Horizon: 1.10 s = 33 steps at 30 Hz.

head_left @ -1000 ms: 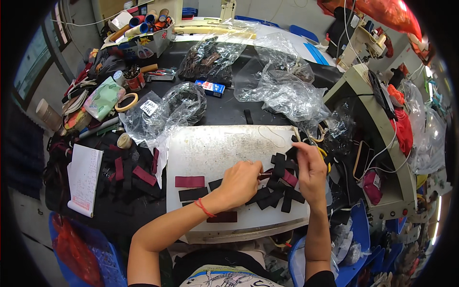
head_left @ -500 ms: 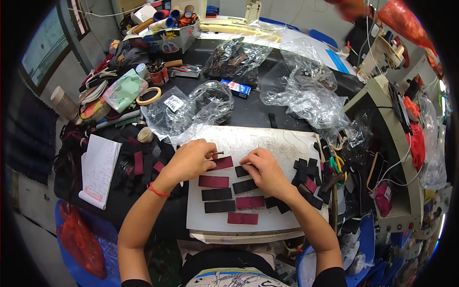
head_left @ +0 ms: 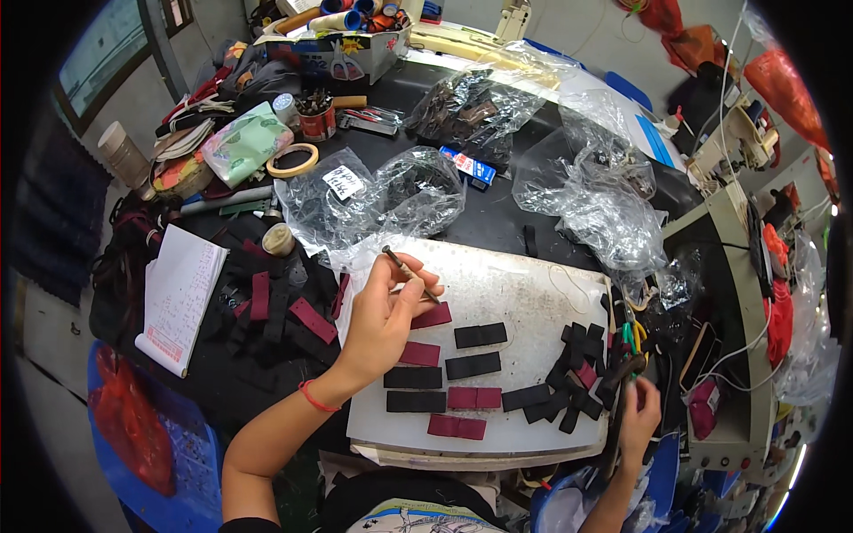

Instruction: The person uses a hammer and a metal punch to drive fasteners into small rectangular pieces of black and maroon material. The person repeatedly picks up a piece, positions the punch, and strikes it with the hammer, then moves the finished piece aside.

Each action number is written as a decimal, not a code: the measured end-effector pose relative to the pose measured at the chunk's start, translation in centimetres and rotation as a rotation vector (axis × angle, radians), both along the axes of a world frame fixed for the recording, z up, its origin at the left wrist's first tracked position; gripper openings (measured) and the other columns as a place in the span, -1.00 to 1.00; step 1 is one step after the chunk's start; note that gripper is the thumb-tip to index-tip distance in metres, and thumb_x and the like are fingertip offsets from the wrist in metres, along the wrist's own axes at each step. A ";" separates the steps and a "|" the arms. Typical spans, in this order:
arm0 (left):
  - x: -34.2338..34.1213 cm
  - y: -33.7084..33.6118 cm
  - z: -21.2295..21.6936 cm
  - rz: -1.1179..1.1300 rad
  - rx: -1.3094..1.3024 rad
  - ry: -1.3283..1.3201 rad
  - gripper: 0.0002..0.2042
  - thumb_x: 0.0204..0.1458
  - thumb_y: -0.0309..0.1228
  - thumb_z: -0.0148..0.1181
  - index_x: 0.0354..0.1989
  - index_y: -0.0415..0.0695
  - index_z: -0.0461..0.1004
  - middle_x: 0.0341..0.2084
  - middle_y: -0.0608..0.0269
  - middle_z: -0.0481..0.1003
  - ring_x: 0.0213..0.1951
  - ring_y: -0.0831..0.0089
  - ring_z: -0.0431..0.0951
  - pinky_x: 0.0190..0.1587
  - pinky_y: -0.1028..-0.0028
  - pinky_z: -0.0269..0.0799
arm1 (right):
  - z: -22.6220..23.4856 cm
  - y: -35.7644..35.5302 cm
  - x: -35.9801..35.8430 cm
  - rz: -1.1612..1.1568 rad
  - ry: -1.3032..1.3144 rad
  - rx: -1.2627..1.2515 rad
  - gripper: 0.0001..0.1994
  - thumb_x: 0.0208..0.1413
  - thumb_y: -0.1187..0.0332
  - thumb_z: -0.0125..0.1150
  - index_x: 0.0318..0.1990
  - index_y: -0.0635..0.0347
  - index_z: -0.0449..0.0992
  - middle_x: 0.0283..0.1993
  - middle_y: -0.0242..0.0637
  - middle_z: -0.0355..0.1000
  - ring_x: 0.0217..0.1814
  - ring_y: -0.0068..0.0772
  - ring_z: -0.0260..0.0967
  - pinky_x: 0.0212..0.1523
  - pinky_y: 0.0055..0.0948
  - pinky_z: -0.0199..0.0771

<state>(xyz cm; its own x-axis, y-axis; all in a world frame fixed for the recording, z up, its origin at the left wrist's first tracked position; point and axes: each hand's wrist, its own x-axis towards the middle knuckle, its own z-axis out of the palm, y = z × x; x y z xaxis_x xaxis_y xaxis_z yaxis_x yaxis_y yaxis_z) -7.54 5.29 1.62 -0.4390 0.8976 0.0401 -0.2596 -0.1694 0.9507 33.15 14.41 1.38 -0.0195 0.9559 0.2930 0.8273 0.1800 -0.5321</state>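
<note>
My left hand (head_left: 382,315) pinches a slim metal punch (head_left: 410,272), slanted, its lower end over a maroon strip (head_left: 432,315) on the white board (head_left: 533,306). At the board's right edge my right hand (head_left: 639,416) has its fingers curled at a dark-headed hammer (head_left: 629,367); the grip is partly hidden. Short black strips (head_left: 480,335) and maroon strips (head_left: 457,426) lie in two uneven columns on the board. To their right is a loose pile of black strips (head_left: 569,382) with a maroon piece among them.
Left of the board are a notebook (head_left: 182,298), more loose strips (head_left: 311,320) and a small round jar (head_left: 278,240). Clear plastic bags (head_left: 418,195) lie behind it, beside a tape roll (head_left: 293,160) and a blue box (head_left: 468,166). Scissors with yellow-green handles (head_left: 634,333) stand at the right.
My right hand has left the black strip and moved right to the hammer. My left hand has turned the punch from lying sideways to slanting over the maroon strip. The view has shifted.
</note>
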 end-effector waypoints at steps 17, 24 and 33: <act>0.3 0.7 -1.8 -0.043 -0.120 0.084 -0.84 0.24 -0.52 -0.05 -0.05 -0.24 0.26 -0.17 0.16 0.40 -0.06 0.35 0.55 -0.02 0.48 0.53 | 5.8 -0.5 -6.0 0.076 0.180 -0.135 -0.84 0.22 0.36 0.11 -0.25 0.29 0.46 -0.57 -0.50 0.28 -0.57 -0.71 0.18 -0.56 -0.62 0.18; 0.8 0.9 -1.4 0.000 -0.055 0.486 -0.91 0.17 -0.59 -0.01 -0.18 -0.29 0.33 -0.36 0.10 0.55 -0.18 0.40 0.60 -0.12 0.47 0.52 | 7.7 0.2 -15.5 0.585 0.050 -0.128 -0.83 0.03 0.43 0.30 -0.24 0.29 0.52 -0.51 -0.18 0.46 -0.57 -0.37 0.41 -0.48 -0.46 0.34; 0.4 0.8 -0.8 -0.109 0.029 0.637 -0.92 0.15 -0.62 -0.02 -0.20 -0.30 0.31 -0.36 0.02 0.53 -0.33 0.19 0.59 -0.25 0.38 0.49 | 13.6 -0.1 -20.3 0.707 0.722 0.217 -0.59 0.31 0.06 -0.07 -0.27 0.33 0.40 -0.64 -0.37 0.26 -0.72 -0.69 0.16 -0.70 -0.71 0.09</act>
<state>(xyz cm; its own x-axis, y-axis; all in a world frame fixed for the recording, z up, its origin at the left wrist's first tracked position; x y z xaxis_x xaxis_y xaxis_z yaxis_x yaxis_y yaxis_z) -7.17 6.09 0.87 -0.2272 0.9303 0.2879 0.3369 -0.2023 0.9196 12.87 14.35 15.02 -0.3075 0.7197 0.6225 -0.0079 0.6523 -0.7579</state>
